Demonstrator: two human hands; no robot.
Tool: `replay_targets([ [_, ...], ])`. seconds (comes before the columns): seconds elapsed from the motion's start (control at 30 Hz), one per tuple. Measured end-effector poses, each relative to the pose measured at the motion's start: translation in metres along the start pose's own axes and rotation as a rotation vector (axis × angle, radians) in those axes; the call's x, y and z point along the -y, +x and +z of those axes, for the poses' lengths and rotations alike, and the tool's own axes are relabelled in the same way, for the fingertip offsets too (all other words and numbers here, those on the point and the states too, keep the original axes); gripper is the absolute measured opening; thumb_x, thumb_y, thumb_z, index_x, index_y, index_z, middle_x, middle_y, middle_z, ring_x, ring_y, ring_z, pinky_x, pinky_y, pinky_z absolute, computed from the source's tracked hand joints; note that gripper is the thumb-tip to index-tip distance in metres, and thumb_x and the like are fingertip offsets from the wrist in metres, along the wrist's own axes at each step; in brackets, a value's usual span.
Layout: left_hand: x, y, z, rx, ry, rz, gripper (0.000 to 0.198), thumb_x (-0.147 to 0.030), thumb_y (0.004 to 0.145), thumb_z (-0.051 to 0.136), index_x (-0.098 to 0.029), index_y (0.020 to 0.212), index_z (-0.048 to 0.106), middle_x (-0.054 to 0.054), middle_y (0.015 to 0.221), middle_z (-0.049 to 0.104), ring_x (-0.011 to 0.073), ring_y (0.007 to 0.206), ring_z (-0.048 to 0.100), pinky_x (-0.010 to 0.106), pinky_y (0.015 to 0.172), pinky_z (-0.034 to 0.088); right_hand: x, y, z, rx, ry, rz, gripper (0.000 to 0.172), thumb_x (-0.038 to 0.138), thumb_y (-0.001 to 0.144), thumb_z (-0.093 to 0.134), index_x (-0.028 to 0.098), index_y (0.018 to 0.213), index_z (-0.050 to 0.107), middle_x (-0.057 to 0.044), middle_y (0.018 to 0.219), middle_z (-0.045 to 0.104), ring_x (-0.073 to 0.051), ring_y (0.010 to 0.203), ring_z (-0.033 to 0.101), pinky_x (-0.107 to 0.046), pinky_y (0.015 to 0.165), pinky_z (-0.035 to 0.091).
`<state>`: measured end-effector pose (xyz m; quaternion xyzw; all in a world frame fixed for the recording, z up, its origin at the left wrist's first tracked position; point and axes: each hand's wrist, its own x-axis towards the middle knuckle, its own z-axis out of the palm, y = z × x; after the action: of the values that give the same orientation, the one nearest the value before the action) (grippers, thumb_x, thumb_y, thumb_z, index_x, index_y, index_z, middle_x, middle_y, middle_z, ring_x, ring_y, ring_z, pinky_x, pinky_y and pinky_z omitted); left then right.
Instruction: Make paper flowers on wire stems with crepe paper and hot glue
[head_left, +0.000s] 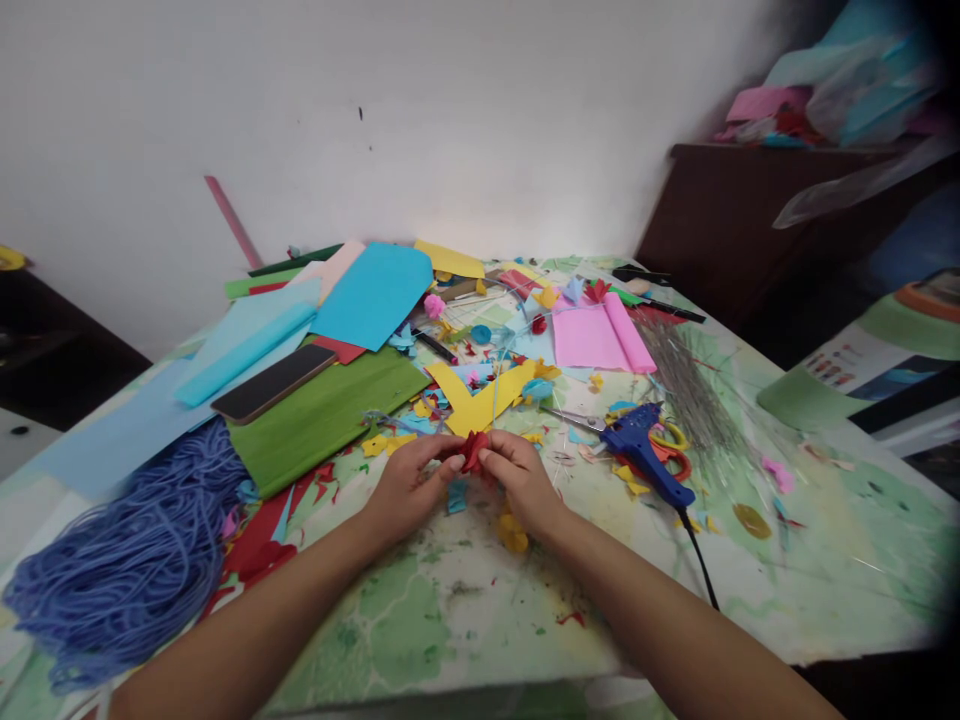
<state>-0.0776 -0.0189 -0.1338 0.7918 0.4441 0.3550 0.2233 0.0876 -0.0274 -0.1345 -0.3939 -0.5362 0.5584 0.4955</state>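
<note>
One red piece [473, 450] is between the left hand [409, 482] and the right hand [525, 488], above the surface [405, 620]. Both hands are nearly closed and pinch it lightly from two sides. It seems to be thin paper, so it should be very light, soft and easy to crush; a gentle hold at the thickest folds is probably best. It looks small, deep red, with petal-like edges. To the right of the hands lies a glue gun [637, 450].
</note>
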Motion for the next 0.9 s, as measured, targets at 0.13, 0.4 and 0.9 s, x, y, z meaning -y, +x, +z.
replay_targets([
  [0.13,0.002,0.000,0.000,0.018,-0.070,-0.016,0.028,-0.037,0.085,0.048,-0.019,0.097,0.065,0.006,0.092,0.069,0.0183,0.084,0.062,0.029,0.078,0.047,0.003,-0.001,0.002,0.011,0.100,0.039,0.013,0.027,0.069,0.050,0.019,0.058,0.050,0.004,0.051,0.042,-0.010,0.048,0.036,-0.023,0.046,0.027],
  [0.4,0.004,0.000,0.000,0.038,-0.307,-0.057,0.028,-0.038,0.084,0.049,-0.016,0.094,0.065,0.005,0.088,0.068,0.0169,0.081,0.062,0.026,0.073,0.048,0.006,-0.001,0.003,0.019,0.156,0.044,0.013,0.029,0.065,0.052,0.018,0.058,0.050,0.004,0.051,0.041,-0.010,0.048,0.036,-0.023,0.046,0.029],
  [0.9,-0.002,0.000,0.000,-0.049,0.033,0.131,0.025,-0.032,0.080,0.058,-0.015,0.098,0.060,0.007,0.090,0.068,0.0148,0.077,0.062,0.027,0.074,0.047,-0.004,-0.001,0.000,0.019,-0.027,-0.020,0.024,0.037,0.075,0.054,0.019,0.063,0.045,0.004,0.057,0.040,-0.010,0.053,0.037,-0.023,0.050,0.028],
])
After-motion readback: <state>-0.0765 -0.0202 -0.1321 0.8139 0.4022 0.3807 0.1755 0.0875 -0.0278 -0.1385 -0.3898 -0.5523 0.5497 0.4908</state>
